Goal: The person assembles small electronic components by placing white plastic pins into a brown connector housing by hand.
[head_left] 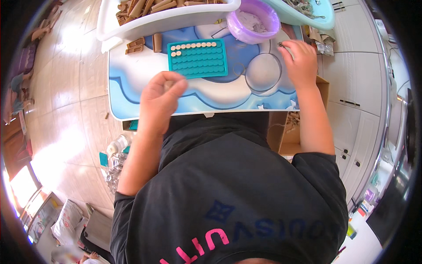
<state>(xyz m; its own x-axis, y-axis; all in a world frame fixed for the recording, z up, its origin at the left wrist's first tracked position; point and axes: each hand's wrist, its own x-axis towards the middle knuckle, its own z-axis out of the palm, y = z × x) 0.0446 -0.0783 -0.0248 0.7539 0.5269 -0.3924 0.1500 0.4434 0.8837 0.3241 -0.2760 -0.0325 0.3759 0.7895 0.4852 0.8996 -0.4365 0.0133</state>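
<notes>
My left hand (161, 97) is closed around a small tan piece, hovering over the near left of a blue and white table (132, 83). Just beyond it lies a teal tray (198, 59) with a grid of round holes; its far row and the start of the second row hold tan round discs. My right hand (300, 59) rests at the table's right side and pinches a small dark metal piece near the purple bowl (252, 21). The bowl holds small whitish bits.
A white tub (132, 26) of brown cardboard-like sticks stands at the far left, with a few loose brown sticks (136, 44) beside it. A pale blue basin (316, 17) sits far right. An open cardboard box (285, 132) lies below the table's right edge. White cabinets stand at right.
</notes>
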